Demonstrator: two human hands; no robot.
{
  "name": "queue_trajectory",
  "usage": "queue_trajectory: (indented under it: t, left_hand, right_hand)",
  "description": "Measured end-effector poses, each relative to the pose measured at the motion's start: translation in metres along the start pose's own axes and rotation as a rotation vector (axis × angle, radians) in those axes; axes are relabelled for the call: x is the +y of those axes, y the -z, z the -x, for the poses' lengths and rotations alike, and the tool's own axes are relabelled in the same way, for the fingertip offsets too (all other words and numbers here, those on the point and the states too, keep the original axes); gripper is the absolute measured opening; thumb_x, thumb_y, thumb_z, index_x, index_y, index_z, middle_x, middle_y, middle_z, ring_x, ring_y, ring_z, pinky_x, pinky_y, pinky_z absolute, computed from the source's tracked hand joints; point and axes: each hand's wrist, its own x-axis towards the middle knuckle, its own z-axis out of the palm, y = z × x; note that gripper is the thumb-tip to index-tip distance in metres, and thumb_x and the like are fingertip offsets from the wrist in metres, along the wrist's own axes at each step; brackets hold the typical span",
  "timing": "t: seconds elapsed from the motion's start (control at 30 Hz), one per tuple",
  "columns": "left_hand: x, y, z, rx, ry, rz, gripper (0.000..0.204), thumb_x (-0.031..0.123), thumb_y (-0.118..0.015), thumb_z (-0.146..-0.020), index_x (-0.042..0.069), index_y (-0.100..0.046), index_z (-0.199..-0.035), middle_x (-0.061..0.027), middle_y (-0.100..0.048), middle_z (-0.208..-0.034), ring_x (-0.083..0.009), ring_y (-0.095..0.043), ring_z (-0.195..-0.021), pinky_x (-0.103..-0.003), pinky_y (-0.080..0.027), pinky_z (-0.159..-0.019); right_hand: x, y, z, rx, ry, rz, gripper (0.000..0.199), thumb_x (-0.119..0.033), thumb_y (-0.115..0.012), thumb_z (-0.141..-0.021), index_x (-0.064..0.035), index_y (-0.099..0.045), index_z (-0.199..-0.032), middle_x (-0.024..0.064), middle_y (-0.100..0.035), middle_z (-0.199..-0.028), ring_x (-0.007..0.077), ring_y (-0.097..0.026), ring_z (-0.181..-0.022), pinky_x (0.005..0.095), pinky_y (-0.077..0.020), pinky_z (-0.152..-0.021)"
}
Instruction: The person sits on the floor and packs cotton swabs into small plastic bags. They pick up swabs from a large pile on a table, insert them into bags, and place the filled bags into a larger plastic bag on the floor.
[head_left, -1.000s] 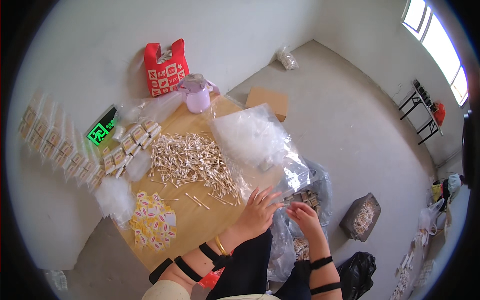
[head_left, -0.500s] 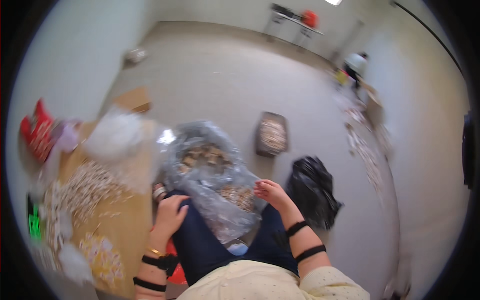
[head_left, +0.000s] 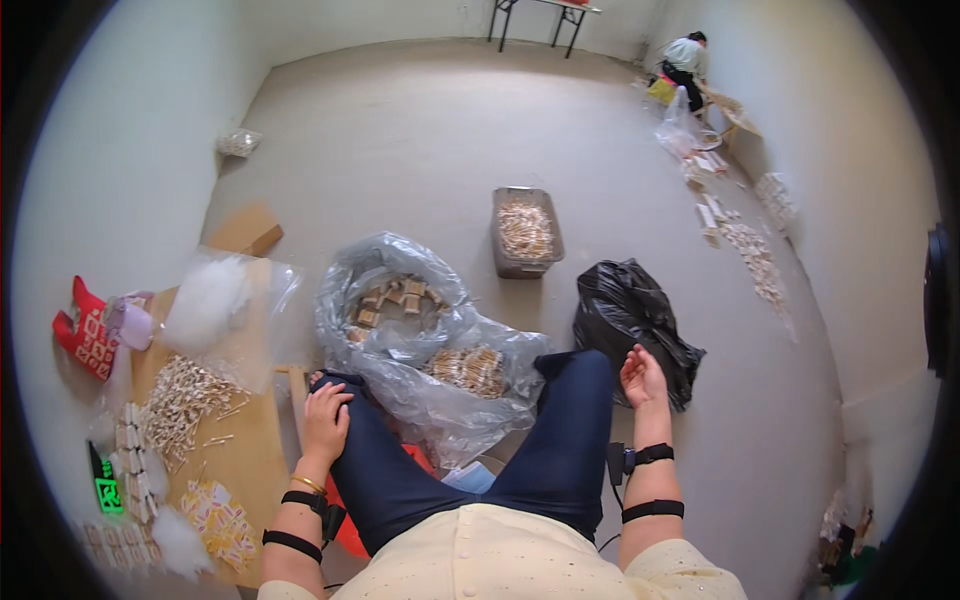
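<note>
Cotton swabs (head_left: 185,405), heaped loose on the wooden table (head_left: 250,470) at left of frame, likely for easy reach. Rests the left hand (head_left: 325,412) on the left knee (head_left: 364,402), just right of the table, fingers slightly spread and relaxed, nothing visible in the grip; seems simply propped there. Holds the right hand (head_left: 642,378) beside the right knee (head_left: 588,378), palm up, fingers loosely curled, apparently empty, in front of the black bag (head_left: 640,310). Cannot tell of any contact with that bag from this angle. Sets both knees wide apart, probably to leave room for the clear plastic bag (head_left: 440,425) at centre, sagging open between and beyond them. Shows small packs (head_left: 411,303) in its upper part and more swabs nearer the knees, presumably contained by the slumped film. Farther off, near upper centre, a grey bin (head_left: 528,269) full of swabs, with rigid walls likely to prevent spilling. At lower left, yellow-and-white packets (head_left: 218,520) on the same table, just below the heap, perhaps separate to avoid mixing.
</note>
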Motion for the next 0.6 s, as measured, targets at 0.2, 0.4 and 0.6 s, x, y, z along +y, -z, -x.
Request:
queue_trajectory:
  t: [0.2, 0.4, 0.6]
  left_hand:
    - [0.03, 0.009, -0.079, -0.154, -0.032, -0.003, 0.02, 0.017, -0.064, -0.084, 0.011, -0.067, -0.103, -0.0076, -0.065, -0.11, -0.0292, -0.057, -0.112, -0.045, -0.039, -0.1]
    - [0.058, -0.045, -0.186, -0.209, -0.013, 0.155, 0.024, 0.02, -0.064, -0.086, 0.008, -0.066, -0.107, -0.0129, -0.067, -0.107, -0.0327, -0.062, -0.1, -0.041, -0.048, -0.087]
    - [0.021, -0.152, -0.239, -0.314, 0.343, 0.395, 0.039, 0.026, -0.066, -0.087, 0.005, -0.059, -0.119, -0.0161, -0.065, -0.117, -0.0342, -0.06, -0.108, -0.042, -0.046, -0.093]
  right_hand:
    - [0.021, -0.104, -0.064, -0.235, -0.047, -0.082, 0.016, -0.02, -0.059, -0.096, -0.0127, -0.065, -0.109, 0.0013, -0.068, -0.087, 0.0121, -0.063, -0.076, 0.0287, -0.0536, -0.07]
    - [0.107, -0.184, -0.107, -0.375, -0.287, 0.051, 0.021, -0.02, -0.056, -0.097, -0.008, -0.062, -0.114, 0.0067, -0.066, -0.094, 0.016, -0.062, -0.083, 0.03, -0.0528, -0.077]
    - [0.179, -0.22, -0.159, -0.274, -0.399, 0.225, 0.025, -0.02, -0.052, -0.099, -0.0046, -0.06, -0.117, 0.0091, -0.066, -0.102, 0.0174, -0.062, -0.085, 0.0306, -0.0521, -0.077]
